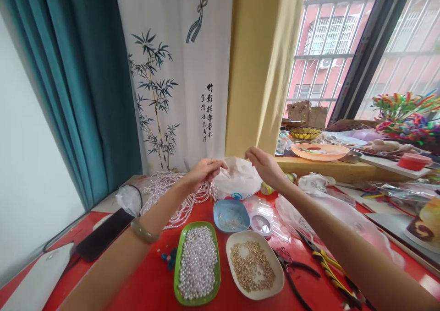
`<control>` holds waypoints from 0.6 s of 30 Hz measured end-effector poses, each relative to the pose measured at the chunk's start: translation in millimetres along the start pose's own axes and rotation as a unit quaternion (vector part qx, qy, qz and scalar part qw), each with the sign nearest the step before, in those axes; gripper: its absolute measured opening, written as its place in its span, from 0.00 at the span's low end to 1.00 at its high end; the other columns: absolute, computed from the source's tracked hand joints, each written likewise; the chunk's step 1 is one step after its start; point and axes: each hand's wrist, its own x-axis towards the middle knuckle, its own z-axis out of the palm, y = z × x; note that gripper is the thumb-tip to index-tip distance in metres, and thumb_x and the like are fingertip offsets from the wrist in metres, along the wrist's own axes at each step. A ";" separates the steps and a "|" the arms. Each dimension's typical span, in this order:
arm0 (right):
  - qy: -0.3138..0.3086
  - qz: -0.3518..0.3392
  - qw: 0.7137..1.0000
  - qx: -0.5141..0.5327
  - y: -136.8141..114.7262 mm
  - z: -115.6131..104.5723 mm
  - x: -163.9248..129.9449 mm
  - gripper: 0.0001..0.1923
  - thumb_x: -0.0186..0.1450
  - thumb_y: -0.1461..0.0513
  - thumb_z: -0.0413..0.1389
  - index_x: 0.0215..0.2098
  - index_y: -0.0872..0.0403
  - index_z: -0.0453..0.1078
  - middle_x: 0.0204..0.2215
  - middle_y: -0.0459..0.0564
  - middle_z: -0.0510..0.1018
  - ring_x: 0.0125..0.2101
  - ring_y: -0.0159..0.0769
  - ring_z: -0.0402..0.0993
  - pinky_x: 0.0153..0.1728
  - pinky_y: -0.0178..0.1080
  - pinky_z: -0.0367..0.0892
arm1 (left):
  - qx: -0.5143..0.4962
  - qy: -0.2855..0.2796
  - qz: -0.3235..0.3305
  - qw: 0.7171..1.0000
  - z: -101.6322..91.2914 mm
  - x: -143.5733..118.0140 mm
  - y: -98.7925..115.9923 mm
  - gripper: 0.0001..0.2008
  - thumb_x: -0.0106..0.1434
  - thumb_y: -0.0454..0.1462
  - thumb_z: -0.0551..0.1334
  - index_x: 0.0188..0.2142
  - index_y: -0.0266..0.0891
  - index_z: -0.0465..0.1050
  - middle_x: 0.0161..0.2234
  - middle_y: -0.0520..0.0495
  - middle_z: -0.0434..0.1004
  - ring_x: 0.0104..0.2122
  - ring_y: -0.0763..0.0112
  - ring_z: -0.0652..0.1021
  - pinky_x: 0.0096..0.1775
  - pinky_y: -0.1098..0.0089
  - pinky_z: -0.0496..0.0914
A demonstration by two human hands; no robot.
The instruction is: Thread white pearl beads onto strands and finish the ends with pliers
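You are holding both hands up above the far side of the bench [154, 283], just over the white plastic bag [237, 182]. Your left hand [204, 170] is pinching with its fingers [220, 165] drawn together, and your right hand [264, 164] is doing the same with its fingers [248, 153]; the gap between them suggests a fine thread being stretched, though it is too thin to make out, so you cannot be sure what either hand is gripping.

Taking the bag as the landmark: nearer to you than the bag, the blue dish [231, 215] is sitting with a few small bits in it. Nearer still, the green tray [197, 263] is lying heaped with loose white pearls, and beside it the white dish [254, 264] is holding small gold beads. To the left of the bag, finished pearl strands [178, 196] are lying piled. To the right of the bag and towards you, pliers [330, 270] are resting untouched.

Judging by that, some strands are already done, but both trays are looking nearly full, so plenty of stringing seems to be remaining, and no bead is showing between your hands yet.
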 end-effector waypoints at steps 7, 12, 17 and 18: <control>0.118 0.064 0.990 0.031 2.8 -4.9 9.0 0.14 0.61 0.57 0.44 0.29 0.54 0.67 0.23 0.45 0.70 0.24 0.31 0.63 0.27 0.32 0.56 | 0.081 -0.031 -0.057 0.995 -18.0 -21.6 0.5 0.19 0.51 0.41 0.63 0.42 0.36 0.71 0.20 0.51 0.67 0.19 0.80 0.65 0.21 0.78 0.57; -0.020 0.043 0.987 -0.153 11.1 -14.7 3.4 0.14 0.61 0.61 0.43 0.30 0.53 0.70 0.26 0.48 0.74 0.25 0.33 0.66 0.26 0.33 0.53 | 0.193 0.099 -0.069 0.974 -67.9 -39.6 24.2 0.21 0.53 0.36 0.61 0.48 0.35 0.68 0.18 0.52 0.70 0.22 0.76 0.71 0.27 0.76 0.63; -0.130 0.070 0.980 -0.133 2.4 -7.1 -0.1 0.09 0.57 0.62 0.47 0.24 0.54 0.68 0.20 0.46 0.71 0.22 0.31 0.63 0.23 0.32 0.51 | 0.146 0.219 0.128 0.956 -43.9 -27.3 49.1 0.12 0.57 0.34 0.59 0.41 0.34 0.71 0.19 0.53 0.66 0.24 0.79 0.69 0.32 0.75 0.64; -0.140 0.077 0.983 -0.088 -2.4 -3.7 0.3 0.10 0.57 0.61 0.48 0.22 0.54 0.66 0.19 0.45 0.69 0.21 0.30 0.61 0.22 0.32 0.51 | 0.116 0.180 0.136 0.967 -27.4 -21.2 48.5 0.15 0.54 0.33 0.61 0.43 0.35 0.70 0.26 0.49 0.71 0.31 0.74 0.72 0.35 0.74 0.65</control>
